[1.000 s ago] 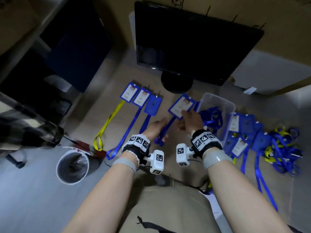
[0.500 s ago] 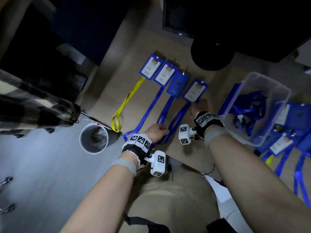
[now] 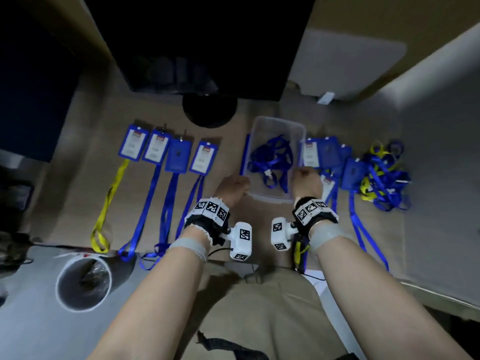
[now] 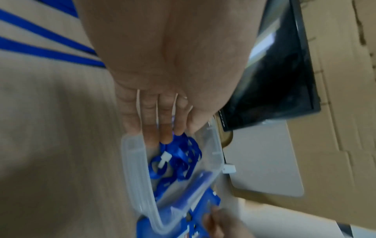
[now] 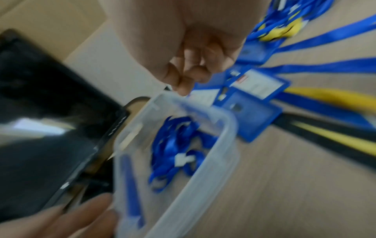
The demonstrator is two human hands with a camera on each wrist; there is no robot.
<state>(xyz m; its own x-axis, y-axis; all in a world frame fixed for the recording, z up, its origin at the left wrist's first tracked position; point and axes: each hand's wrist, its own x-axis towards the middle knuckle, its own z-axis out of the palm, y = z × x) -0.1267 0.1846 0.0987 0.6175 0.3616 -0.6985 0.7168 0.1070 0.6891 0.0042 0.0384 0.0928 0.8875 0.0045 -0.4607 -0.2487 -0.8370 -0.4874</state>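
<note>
head view has both my hands at the near end of the clear plastic container point(image 3: 270, 198), which sits on the desk point(image 3: 233, 146) in front of the monitor stand point(image 3: 209, 110), with loose blue lanyards point(image 3: 272, 157) heaped inside it. my left hand point(image 3: 231, 187) is at the near left corner. in the left wrist view its fingers point(image 4: 150, 122) lie close together and nearly straight, tips over the rim, pressing rather than clasping. my right hand point(image 3: 306, 181) is at the right rim with its fingers curled in. the right wrist view puts the thumb point(image 5: 183, 87) just at the rim point(image 5: 230, 119), but i cannot tell whether it pinches the plastic or only hovers there.

my worry is the uneven hold. the tub looks thin and light, so if one side drags and the other only pushes, i expect it to swivel instead of sliding straight. swinging left, it could nudge the nearest badge holder point(image 3: 204, 157) out of the tidy row. swinging right, it would ride onto the pile of badge holders point(image 3: 330, 152) that sits touching its wall. a lift by one rim alone could tilt it and spill the lanyards. fingertips inside could also snag a loop and pull the whole tangle out.
</note>
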